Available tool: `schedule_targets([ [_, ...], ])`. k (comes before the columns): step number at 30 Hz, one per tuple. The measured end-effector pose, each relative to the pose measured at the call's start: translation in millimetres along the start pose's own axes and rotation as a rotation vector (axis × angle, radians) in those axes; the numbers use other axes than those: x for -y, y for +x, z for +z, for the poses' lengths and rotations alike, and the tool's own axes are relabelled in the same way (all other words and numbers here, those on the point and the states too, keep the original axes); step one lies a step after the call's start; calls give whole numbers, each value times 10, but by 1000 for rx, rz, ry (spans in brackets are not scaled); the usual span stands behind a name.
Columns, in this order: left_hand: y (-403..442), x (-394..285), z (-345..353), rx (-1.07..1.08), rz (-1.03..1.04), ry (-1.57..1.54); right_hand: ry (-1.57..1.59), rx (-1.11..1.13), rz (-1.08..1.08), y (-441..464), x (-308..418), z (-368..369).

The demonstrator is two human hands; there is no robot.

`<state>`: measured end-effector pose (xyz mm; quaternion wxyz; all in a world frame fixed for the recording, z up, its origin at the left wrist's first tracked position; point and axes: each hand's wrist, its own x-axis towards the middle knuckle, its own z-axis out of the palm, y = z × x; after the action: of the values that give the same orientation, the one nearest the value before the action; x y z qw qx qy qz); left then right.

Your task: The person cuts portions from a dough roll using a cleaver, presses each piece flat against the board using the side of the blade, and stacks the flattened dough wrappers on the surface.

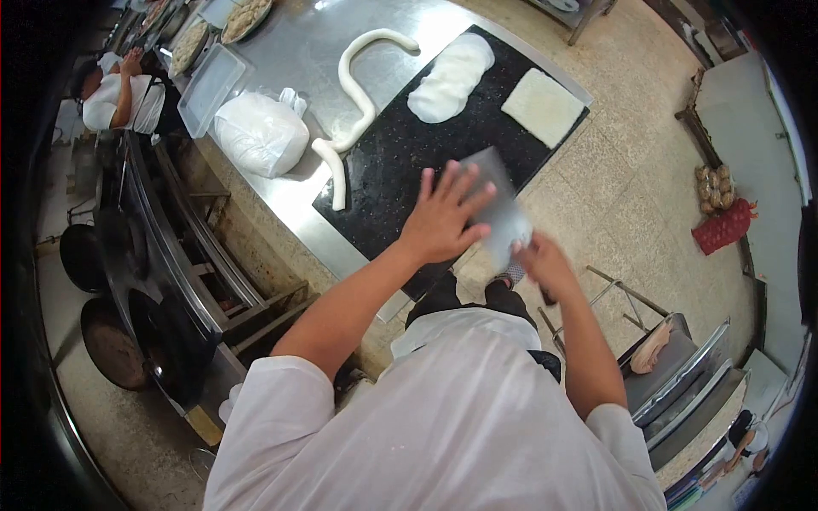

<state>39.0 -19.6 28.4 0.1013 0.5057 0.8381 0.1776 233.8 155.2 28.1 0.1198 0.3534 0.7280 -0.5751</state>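
Observation:
My right hand [545,266] is closed around the handle of a cleaver [504,217], whose broad metal blade is blurred by motion. My left hand [443,213] has its fingers spread beside the blade; some fingers overlap it in view, and whether they touch it I cannot tell. Both are over the near edge of a black stone slab [388,200]. A long white dough rope [348,81] curves across the steel table onto the slab, and a short dough piece [336,179] lies at its near end. Farther away lie a soft, bumpy dough mass [452,78] and a square dough sheet [545,107].
Left on the steel table [298,51] are a knotted white plastic bag [260,134] and a clear plastic tub [213,88]. A person [128,98] stands at far left. Dark woks [111,341] sit lower left; a red mesh sack [724,227] is on the right.

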Motion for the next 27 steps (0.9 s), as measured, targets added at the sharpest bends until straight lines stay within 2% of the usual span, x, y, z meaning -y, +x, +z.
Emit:
schedule_targets([
  [1,-86,45,19,73,193,42,-161,94,-74,-145,-127,192],
  [2,-163,91,53,144,391,81,-170,186,-151,-230,-276,406],
  [3,-265,94,60,187,374,47,-176,274,-228,-246,-242,541],
  [6,-135,232,138,189,426,60,-359,245,-148,-20,-155,548],
  [8,112,300,112,238,450,103,-316,258,-138,228,-114,438],
  [10,448,397,107,113,419,120,-309,223,-193,533,104,212],
  [12,733,417,103,47,420,159,-501,237,-20,651,383,45],
  [14,694,385,130,-1,417,169,-400,204,-49,424,219,192],
  [16,342,211,63,226,506,116,-261,263,-99,54,101,301],
  [17,132,183,-6,394,664,137,-206,334,-115,-213,65,356],
  [18,-25,230,149,400,762,-29,-228,212,-124,-383,-227,596],
  [20,60,180,248,277,788,95,-342,63,11,-424,-237,788],
  [24,602,267,139,299,743,147,-363,57,70,5,240,405],
  [27,1025,501,53,178,750,108,-435,14,-24,252,505,272],
])
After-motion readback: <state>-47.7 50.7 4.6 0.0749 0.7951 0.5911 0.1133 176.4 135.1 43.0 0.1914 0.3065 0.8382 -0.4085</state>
